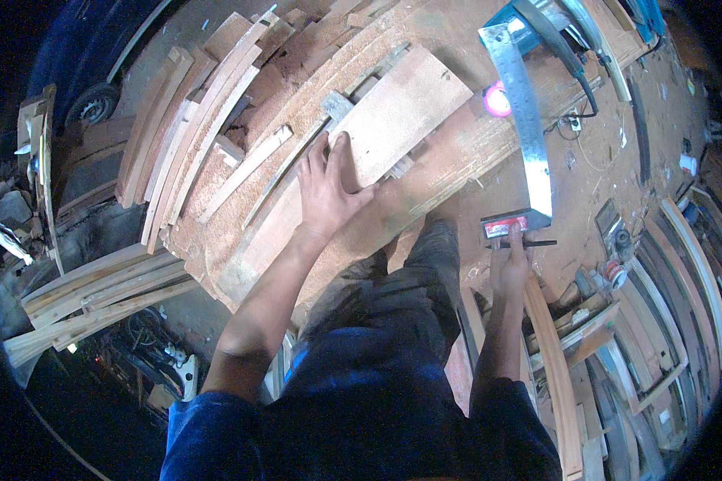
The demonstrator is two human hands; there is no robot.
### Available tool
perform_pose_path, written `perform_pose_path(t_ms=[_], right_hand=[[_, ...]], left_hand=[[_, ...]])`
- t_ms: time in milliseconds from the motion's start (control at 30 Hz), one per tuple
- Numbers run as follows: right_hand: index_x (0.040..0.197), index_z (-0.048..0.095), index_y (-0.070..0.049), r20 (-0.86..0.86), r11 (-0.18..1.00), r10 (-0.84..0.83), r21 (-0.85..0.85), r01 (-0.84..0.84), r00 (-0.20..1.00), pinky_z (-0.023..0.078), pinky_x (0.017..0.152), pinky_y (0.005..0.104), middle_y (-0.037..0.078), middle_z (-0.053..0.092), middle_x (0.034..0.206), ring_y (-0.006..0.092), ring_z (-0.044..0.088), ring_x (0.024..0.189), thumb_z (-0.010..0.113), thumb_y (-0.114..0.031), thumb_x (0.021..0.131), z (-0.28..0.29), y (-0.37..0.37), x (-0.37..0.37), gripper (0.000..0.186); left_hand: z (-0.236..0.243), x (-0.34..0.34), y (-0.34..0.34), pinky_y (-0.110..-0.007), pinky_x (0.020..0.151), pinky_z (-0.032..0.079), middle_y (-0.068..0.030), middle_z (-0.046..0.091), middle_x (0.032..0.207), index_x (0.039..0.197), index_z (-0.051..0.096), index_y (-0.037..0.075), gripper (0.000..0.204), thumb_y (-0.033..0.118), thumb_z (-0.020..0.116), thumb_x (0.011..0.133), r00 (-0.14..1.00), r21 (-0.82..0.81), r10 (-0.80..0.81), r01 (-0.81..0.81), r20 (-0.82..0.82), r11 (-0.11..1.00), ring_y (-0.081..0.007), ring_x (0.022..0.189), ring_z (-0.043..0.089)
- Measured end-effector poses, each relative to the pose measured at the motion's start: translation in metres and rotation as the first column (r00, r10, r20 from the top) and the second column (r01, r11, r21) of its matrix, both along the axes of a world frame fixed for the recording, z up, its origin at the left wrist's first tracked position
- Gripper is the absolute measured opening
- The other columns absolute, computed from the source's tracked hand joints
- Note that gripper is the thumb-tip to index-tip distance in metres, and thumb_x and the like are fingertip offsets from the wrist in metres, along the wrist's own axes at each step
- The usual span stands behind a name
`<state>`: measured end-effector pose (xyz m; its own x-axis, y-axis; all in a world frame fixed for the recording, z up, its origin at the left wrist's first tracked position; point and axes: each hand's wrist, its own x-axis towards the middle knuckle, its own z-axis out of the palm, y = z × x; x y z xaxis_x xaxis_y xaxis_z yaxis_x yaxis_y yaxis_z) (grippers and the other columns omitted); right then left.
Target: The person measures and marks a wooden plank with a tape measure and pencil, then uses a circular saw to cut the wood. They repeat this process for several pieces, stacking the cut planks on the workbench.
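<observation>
My left hand rests on a long pale wooden board, its fingers spread over the near edge and surface. The board lies at a slant across a sawdust-covered bench, and its lower-left end runs under my left forearm. Off to the right, my right hand grips a try square by its stock; the long metal blade points up and away from me. A thin dark stick, perhaps a pencil, also pokes out sideways from that hand. The try square is apart from the board.
Several curved-looking strips of wood lie left of the board. A teal power tool with a dark cord sits at the far right of the bench. Timber lengths are stacked at left, and more frames and planks fill the right side.
</observation>
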<state>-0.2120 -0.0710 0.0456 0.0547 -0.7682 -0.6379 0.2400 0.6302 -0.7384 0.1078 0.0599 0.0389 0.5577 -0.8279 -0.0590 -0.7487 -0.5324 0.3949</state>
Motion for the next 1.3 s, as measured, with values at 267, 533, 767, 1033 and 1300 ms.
perform_pose_path(t_ms=[267,533,767,1033,1300], right_hand=[[0.114,0.062,-0.009,0.076,0.919,0.388,-0.113,-0.379,0.918,0.04,0.064,0.0247,-0.004,0.06,0.093,0.0057,0.052,0.076,0.064,-0.007,0.099,-0.058,0.021,0.06,0.015],[0.107,0.063,-0.003,-0.049,0.826,0.538,-0.172,-0.538,0.842,0.051,0.077,0.0263,0.001,0.066,0.098,0.009,0.061,0.087,0.07,-0.006,0.096,-0.049,0.051,0.16,0.014],[0.122,0.062,0.001,0.089,0.876,0.481,-0.093,-0.473,0.872,0.052,0.089,0.0287,0.006,0.067,0.113,0.0129,0.064,0.099,0.069,-0.005,0.096,-0.048,0.05,0.17,0.028],[0.111,0.069,-0.006,0.043,0.876,0.48,-0.063,-0.477,0.876,0.036,0.062,0.0213,-0.004,0.065,0.093,0.0025,0.049,0.072,0.068,-0.014,0.099,-0.041,0.045,0.163,0.014],[0.106,0.066,0.0,-0.071,0.94,0.277,-0.188,-0.286,0.958,0.044,0.067,0.0264,0.007,0.068,0.094,0.0122,0.059,0.08,0.054,-0.03,0.106,-0.038,0.01,0.122,0.033]], left_hand=[[-0.009,-0.002,-0.012,-0.062,0.118,0.024,-0.0264,0.025,0.158,0.154,0.034,0.004,0.104,0.058,0.079,0.077,0.979,-0.168,-0.199,0.205,0.052,0.964,-0.0465,0.147,0.026],[-0.02,-0.008,-0.019,-0.063,0.124,0.016,-0.0202,0.037,0.154,0.149,0.043,0.005,0.092,0.051,0.076,0.076,0.867,-0.165,-0.496,0.482,-0.05,0.86,-0.0405,0.147,0.033],[-0.028,-0.004,-0.017,-0.061,0.125,0.015,-0.0163,0.041,0.158,0.151,0.043,0.004,0.082,0.044,0.067,0.083,0.88,-0.177,-0.466,0.446,-0.088,0.877,-0.0359,0.15,0.032],[-0.028,-0.006,-0.018,-0.062,0.124,0.014,-0.0098,0.034,0.165,0.156,0.04,0.012,0.082,0.054,0.059,0.089,0.892,-0.137,-0.451,0.442,-0.041,0.886,-0.0322,0.153,0.028],[-0.029,-0.007,-0.017,-0.061,0.125,0.012,-0.0086,0.029,0.167,0.159,0.035,0.014,0.087,0.053,0.061,0.086,0.889,-0.107,-0.457,0.452,-0.027,0.886,-0.0313,0.155,0.023]])
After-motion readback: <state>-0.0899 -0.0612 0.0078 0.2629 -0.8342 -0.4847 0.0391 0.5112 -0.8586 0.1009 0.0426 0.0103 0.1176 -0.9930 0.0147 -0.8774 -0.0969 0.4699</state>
